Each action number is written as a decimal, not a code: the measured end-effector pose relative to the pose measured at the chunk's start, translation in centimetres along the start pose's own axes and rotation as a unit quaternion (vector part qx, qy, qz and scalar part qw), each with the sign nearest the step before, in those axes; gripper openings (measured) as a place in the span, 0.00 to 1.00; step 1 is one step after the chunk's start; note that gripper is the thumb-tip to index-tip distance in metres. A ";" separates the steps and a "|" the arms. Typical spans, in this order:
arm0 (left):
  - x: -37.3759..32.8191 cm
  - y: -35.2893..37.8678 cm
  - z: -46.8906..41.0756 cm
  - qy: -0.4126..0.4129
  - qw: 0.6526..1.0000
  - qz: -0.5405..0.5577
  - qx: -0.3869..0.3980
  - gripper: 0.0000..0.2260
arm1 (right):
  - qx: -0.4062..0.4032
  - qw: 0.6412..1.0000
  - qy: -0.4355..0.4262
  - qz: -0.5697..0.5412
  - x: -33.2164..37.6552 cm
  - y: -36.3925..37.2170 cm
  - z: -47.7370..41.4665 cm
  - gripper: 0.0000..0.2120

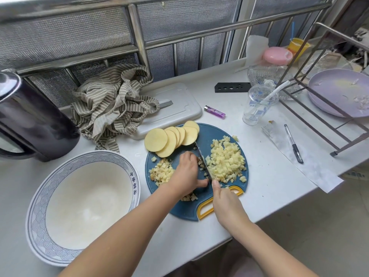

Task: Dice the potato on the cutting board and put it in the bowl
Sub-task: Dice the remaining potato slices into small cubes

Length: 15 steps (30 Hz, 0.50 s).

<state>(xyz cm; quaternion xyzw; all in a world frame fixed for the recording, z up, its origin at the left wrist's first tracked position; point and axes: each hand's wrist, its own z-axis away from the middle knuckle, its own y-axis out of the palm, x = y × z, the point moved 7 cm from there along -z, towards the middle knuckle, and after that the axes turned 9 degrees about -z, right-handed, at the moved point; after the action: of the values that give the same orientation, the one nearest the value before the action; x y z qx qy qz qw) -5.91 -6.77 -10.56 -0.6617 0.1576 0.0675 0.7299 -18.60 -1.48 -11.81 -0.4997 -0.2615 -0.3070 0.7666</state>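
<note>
A round blue cutting board (209, 134) with a yellow handle lies on the counter. Several round potato slices (169, 138) fan across its far left. A large heap of diced potato (226, 161) lies on its right side and a smaller heap (161, 172) on its left. My left hand (186, 173) curls over potato pieces at the board's middle, against the left side of the knife blade (203, 161). My right hand (223, 200) grips the knife handle, its edge down on the board. A big white bowl (79, 204) with a blue rim stands left of the board, with nothing in it.
A black kettle (30, 118) stands at the far left, with a striped cloth (113, 104) on a white board (179, 104) behind. A lighter (214, 111), plastic cup (258, 102), pen (293, 143), metal rack (323, 92) and purple plate (339, 94) sit to the right. The counter's front edge runs near my arms.
</note>
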 end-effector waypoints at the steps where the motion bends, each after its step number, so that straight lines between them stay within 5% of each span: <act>1: 0.0 0.1 0.0 -0.003 1.000 0.000 -0.001 0.29 | -0.001 1.000 0.009 -0.004 -0.1 0.1 -0.2 0.35; 15: 0.3 -0.1 -0.5 -0.038 0.998 -0.042 -0.017 0.27 | 0.018 0.988 0.099 -0.116 -2.1 0.1 1.4 0.24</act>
<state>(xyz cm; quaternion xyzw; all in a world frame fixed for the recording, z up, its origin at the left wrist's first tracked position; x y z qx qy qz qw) -5.69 -7.28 -10.59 -0.6771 0.1004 0.0642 0.7261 -20.08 0.29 -12.87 -0.4195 -0.2461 -0.4374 0.7564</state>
